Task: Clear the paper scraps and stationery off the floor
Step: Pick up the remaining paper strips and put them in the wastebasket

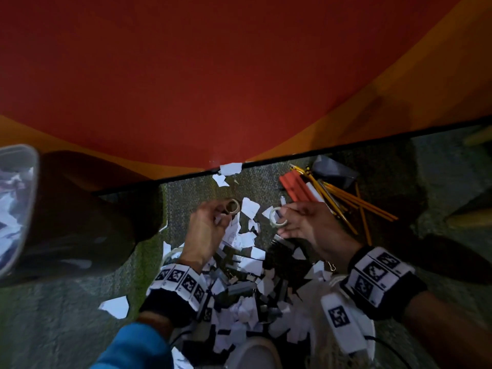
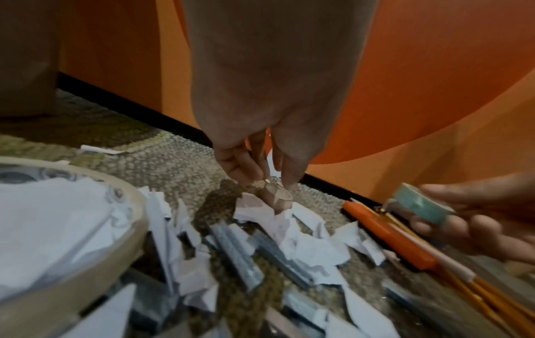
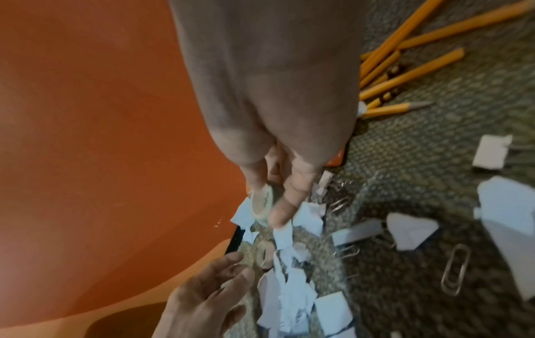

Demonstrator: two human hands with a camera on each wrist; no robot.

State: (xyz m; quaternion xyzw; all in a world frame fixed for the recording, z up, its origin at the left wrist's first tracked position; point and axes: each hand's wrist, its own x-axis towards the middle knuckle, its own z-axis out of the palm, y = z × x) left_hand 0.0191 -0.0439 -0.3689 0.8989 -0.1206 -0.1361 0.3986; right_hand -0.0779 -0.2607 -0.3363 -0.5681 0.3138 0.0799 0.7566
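Torn white paper scraps point(image 1: 250, 206) litter the carpet in front of me, mixed with grey staple strips point(image 1: 239, 287). My left hand point(image 1: 225, 210) reaches down, and its thumb and fingertips point(image 2: 289, 180) pinch a brownish tape roll point(image 2: 276, 196) lying among the scraps. Just to the right, my right hand point(image 1: 282, 217) holds a pale teal tape roll point(image 1: 278, 217) above the floor, pinched between its fingertips point(image 3: 285, 210). Yellow pencils point(image 1: 346, 201) and a red pen-like item point(image 1: 295, 186) lie beyond the right hand.
An orange and red wall point(image 1: 239, 75) with a black baseboard rises right behind the pile. A round container point(image 2: 139, 205) filled with paper stands near my left wrist. Paper clips point(image 3: 456, 269) are scattered on the carpet. A dark bulky object point(image 1: 80, 222) sits at the left.
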